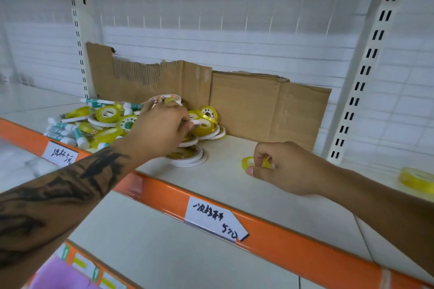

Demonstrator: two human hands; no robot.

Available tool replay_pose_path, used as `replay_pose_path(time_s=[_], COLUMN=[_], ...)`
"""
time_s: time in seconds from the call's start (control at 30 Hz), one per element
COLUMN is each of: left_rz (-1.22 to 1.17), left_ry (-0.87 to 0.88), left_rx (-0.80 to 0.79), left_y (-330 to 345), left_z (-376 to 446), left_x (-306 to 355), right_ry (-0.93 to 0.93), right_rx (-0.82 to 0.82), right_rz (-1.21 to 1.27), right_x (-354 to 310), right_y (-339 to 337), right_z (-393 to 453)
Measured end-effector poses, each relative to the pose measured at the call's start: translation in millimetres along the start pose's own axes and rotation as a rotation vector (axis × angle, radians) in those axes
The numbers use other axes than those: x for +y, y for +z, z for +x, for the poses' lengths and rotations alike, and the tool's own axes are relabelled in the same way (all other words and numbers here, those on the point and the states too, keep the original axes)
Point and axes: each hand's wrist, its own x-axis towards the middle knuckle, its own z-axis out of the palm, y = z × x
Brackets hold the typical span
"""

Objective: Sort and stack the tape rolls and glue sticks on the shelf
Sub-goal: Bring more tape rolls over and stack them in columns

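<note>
While the left hand [159,128] reaches into the pile [112,122] at the back left of the shelf [234,192], its grip is curled around a flat white tape roll [196,122], pinched at the fingertips just above the heap. That pile is a jumble of yellow tape rolls, wide white-rimmed rolls and teal-and-white glue sticks [63,130], lying against torn cardboard [258,105] that lines the shelf's back. Two wide white rolls [187,158] lie stacked at the pile's near edge, under the left wrist. The right hand [281,166] is lower and well apart from the pile, its grip pinching a small yellow roll [247,162] that sits on the bare shelf. Another yellow roll [416,178] lies alone at the far right. Handwritten price labels [215,219] hang on the orange shelf edge [293,244].
</note>
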Motion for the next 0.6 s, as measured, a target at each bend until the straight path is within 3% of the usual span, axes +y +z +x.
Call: replay_pose_path(time_s=[0.37,0.6], left_rz=[-0.165,-0.176], left_ry=[-0.148,-0.141], left_rx=[0.048,0.043], left_y=[-9.3,-18.9], left_z=[22.6,27.4], left_x=[52.1,136.4], right_ry=[0.072,0.080], right_rx=[0.084,0.117], right_rz=[-0.016,-0.017], right_x=[56.0,109.5], right_y=[-43.1,-69.1], right_z=[-83.5,-152.9])
